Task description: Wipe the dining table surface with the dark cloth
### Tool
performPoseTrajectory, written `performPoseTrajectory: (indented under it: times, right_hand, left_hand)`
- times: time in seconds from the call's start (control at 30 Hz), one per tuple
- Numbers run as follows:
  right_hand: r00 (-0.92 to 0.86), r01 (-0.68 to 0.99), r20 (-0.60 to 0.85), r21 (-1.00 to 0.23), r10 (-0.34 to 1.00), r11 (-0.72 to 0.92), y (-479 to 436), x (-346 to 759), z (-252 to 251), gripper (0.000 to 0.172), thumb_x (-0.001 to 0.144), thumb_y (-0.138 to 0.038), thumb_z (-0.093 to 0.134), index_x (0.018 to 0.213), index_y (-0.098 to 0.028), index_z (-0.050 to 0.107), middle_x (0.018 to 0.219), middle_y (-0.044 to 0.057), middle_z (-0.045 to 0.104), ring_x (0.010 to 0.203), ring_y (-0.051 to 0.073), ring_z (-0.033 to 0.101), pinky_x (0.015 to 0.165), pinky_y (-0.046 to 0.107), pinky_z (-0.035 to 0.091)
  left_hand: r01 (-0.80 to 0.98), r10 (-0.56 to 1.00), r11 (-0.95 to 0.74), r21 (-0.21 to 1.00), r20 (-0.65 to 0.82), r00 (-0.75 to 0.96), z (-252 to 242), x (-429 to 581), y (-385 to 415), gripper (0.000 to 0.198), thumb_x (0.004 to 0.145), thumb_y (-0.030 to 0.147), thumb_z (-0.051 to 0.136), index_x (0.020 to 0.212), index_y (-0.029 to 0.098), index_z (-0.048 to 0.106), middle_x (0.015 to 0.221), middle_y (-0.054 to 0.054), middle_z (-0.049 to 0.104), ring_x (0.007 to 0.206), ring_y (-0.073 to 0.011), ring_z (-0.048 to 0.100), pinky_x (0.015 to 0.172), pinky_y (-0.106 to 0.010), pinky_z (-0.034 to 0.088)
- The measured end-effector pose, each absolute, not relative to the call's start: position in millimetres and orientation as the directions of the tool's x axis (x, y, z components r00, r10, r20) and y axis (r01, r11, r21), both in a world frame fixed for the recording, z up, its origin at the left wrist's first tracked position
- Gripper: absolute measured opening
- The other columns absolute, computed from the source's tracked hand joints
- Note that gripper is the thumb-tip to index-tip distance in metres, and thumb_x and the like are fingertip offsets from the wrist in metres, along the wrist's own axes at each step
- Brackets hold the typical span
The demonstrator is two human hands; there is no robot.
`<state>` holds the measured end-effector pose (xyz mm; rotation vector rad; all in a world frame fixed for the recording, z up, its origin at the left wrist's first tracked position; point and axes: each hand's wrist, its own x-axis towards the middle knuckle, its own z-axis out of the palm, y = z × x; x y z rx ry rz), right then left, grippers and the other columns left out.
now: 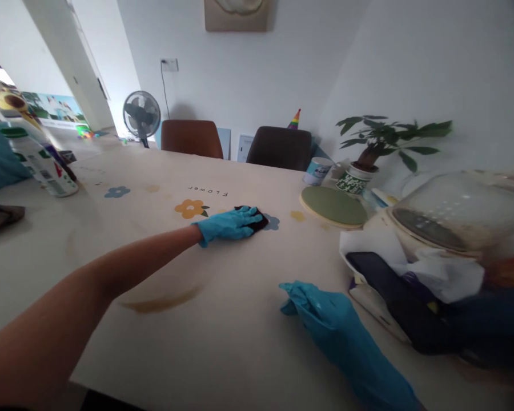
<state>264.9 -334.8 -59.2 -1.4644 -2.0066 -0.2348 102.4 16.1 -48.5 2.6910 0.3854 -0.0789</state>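
My left hand [233, 224], in a blue rubber glove, is pressed down on a small dark cloth [260, 221] on the white table [240, 342]. Its fingers lie over the cloth, whose far edge touches a printed blue flower. My right hand [314, 305], in the same kind of glove, is held low over the near right part of the table. Its fingers are drawn together, and no object shows in them. A brown smear [163, 302] marks the tabletop below my left forearm.
A phone [394, 297] and crumpled tissues [445, 271] lie at right, by a clear dome cover [462, 205]. Behind are a green round mat [334, 205], a can [317, 171] and a potted plant [355, 177]. A white bottle [43, 165] and dark rag [2, 218] are left.
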Motion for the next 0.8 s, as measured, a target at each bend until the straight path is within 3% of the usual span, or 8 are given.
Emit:
performPoseTrajectory:
  times: [0.17, 0.37, 0.47, 0.57, 0.67, 0.8]
  right_hand:
    - [-0.074, 0.914, 0.615, -0.274, 0.785, 0.301, -331.8, 263.7, -65.3, 0.055, 0.138, -0.017, 0.041, 0.112, -0.024, 0.089, 0.083, 0.003, 0.091, 0.066, 0.02, 0.092, 0.07, 0.024, 0.076]
    - [-0.176, 0.91, 0.594, -0.206, 0.785, 0.36, -332.9, 259.3, -53.8, 0.046, 0.131, -0.007, 0.05, 0.11, -0.024, 0.087, 0.086, 0.002, 0.092, 0.067, 0.018, 0.092, 0.07, 0.021, 0.075]
    - [-0.184, 0.911, 0.585, -0.201, 0.79, 0.361, -333.3, 255.8, -52.9, 0.044, 0.125, -0.004, 0.052, 0.109, -0.024, 0.088, 0.086, 0.002, 0.092, 0.068, 0.019, 0.092, 0.071, 0.022, 0.075]
    - [-0.18, 0.913, 0.584, -0.2, 0.791, 0.355, -334.3, 255.4, -53.0, 0.043, 0.123, -0.003, 0.054, 0.109, -0.024, 0.088, 0.086, 0.001, 0.093, 0.067, 0.018, 0.092, 0.069, 0.02, 0.073]
    - [-0.156, 0.921, 0.596, -0.201, 0.788, 0.335, -336.4, 257.8, -51.9, 0.044, 0.126, -0.005, 0.052, 0.115, -0.024, 0.09, 0.087, 0.002, 0.094, 0.068, 0.019, 0.092, 0.068, 0.021, 0.073]
    - [-0.113, 0.919, 0.564, -0.254, 0.818, 0.302, -339.7, 261.3, -51.0, 0.044, 0.13, -0.011, 0.051, 0.123, -0.024, 0.093, 0.09, 0.003, 0.095, 0.073, 0.02, 0.094, 0.074, 0.023, 0.077]
  left_hand:
    - [0.059, 0.017, -0.896, 0.44, -0.099, 0.995, -56.5, 41.1, -35.2, 0.089, 0.127, 0.069, 0.057, 0.21, 0.04, 0.042, 0.217, -0.001, 0.031, 0.206, -0.0392, 0.02, 0.17, -0.059, 0.011]
    - [-0.022, -0.073, -0.863, 0.504, -0.08, 0.994, -46.1, -12.3, -81.8, 0.088, 0.127, 0.078, 0.057, 0.209, 0.058, 0.03, 0.215, 0.011, 0.029, 0.205, -0.0342, 0.022, 0.17, -0.05, 0.007]
    - [-0.039, -0.089, -0.856, 0.515, -0.074, 0.993, -44.8, -7.2, -84.8, 0.085, 0.127, 0.075, 0.061, 0.206, 0.062, 0.036, 0.213, 0.012, 0.034, 0.204, -0.0346, 0.027, 0.171, -0.052, 0.009]
    - [-0.043, -0.083, -0.871, 0.489, -0.061, 0.995, -49.4, 18.9, -79.1, 0.082, 0.127, 0.07, 0.061, 0.206, 0.056, 0.044, 0.213, 0.007, 0.037, 0.204, -0.036, 0.031, 0.171, -0.057, 0.013]
    - [0.031, 0.002, -0.893, 0.449, -0.067, 0.998, -53.0, 58.5, -68.1, 0.091, 0.126, 0.068, 0.059, 0.21, 0.041, 0.04, 0.215, -0.003, 0.036, 0.204, -0.0387, 0.03, 0.171, -0.063, 0.017]
    - [0.161, 0.133, -0.912, 0.378, -0.098, 0.986, -47.6, 118.5, -42.5, 0.088, 0.127, 0.054, 0.059, 0.209, 0.028, 0.044, 0.217, -0.009, 0.03, 0.205, -0.0375, 0.027, 0.171, -0.057, 0.015]
